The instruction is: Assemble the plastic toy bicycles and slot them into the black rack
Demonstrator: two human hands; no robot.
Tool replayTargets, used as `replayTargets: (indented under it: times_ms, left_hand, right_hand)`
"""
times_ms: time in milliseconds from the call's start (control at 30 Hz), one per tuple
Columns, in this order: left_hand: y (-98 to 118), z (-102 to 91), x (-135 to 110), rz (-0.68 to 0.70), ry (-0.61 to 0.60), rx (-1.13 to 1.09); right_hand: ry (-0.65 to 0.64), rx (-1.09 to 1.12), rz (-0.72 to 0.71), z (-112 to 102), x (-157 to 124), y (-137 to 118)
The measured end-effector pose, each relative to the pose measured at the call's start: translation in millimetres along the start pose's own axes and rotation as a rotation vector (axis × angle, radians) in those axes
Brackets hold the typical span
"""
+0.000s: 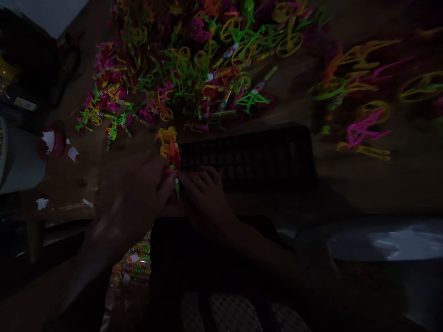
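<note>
In the dim light, my left hand and my right hand meet over the near part of the table. Between their closed fingertips is a small plastic toy with yellow, orange and red parts above. Bits of pink, white and green show at the fingers, and a green tip points down towards me. The fingers hide much of the toy, so its exact form is unclear. Just beyond my right hand lies a black slotted plastic tray.
A large heap of bright plastic toy parts, some like small bicycles, covers the far side. More bicycle-like pieces lie at right. At left stand a pale bucket and a dark red round object. A bag of colourful pieces is below.
</note>
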State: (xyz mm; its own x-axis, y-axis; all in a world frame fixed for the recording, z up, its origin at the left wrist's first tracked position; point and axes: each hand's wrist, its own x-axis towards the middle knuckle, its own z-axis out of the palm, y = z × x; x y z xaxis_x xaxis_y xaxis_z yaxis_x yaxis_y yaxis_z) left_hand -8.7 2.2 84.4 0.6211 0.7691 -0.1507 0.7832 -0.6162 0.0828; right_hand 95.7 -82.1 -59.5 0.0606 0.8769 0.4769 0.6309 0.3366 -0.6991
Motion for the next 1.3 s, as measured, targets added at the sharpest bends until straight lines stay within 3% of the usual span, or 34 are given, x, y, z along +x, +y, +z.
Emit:
replayTargets:
  times_ms: [133,333,600,833,1067,1167,1300]
  left_hand:
    - [4.5,-6.6,3.7,0.026,-0.082,0.134]
    - [3.4,1.4,-2.8,-0.022,0.015,0.084]
    - [-2.0,5.7,-7.2,0.008,0.052,-0.015]
    - [3.1,9.6,-7.7,-0.019,0.062,0.113]
    - [5.0,12.1,-12.4,-0.080,0.081,0.116]
    - [4.3,11.0,-10.6,-0.059,0.080,0.102]
    - [3.4,12.0,-10.8,-0.028,0.105,0.111]
  right_hand:
    - [0.023,0.006,0.002,1.7,-0.8,0.7]
    - [-0.022,-0.061,0.013,1.0,2.4,-0.2]
    - [-0.048,-0.061,0.025,-0.2,4.5,-1.2]
    - [-0.108,-0.068,0.064,-3.2,6.2,-2.8]
    - [-0.089,0.018,0.073,-2.6,4.6,-3.2]
    - [-0.013,0.090,0.075,-6.7,5.4,-0.1]
    - [0.052,0.121,0.173,-19.8,24.9,8.3]
